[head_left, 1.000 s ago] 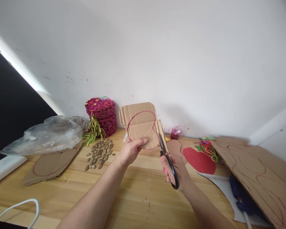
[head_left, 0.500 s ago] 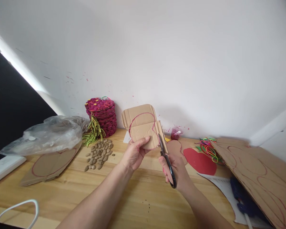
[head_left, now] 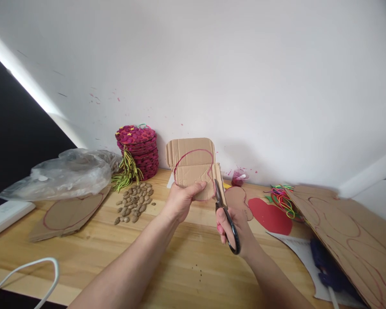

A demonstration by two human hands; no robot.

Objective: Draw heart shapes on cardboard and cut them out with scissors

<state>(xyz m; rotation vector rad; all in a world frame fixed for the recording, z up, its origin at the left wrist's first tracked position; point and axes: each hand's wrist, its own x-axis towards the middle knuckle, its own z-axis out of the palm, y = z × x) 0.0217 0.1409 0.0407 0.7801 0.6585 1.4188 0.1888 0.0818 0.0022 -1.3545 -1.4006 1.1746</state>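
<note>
cardboard (head_left: 193, 172) sits pinched in left fingers (head_left: 195, 189), scissors (head_left: 219, 201) in curled right fingers (head_left: 223, 219).

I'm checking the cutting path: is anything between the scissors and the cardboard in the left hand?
Nothing visible is: the scissors in the right hand meet the cardboard at its right side. The left hand grips its lower part, left of the scissors.

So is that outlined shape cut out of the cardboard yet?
Not fully: the cardboard in the left hand extends past the curved outline at the top.
</note>
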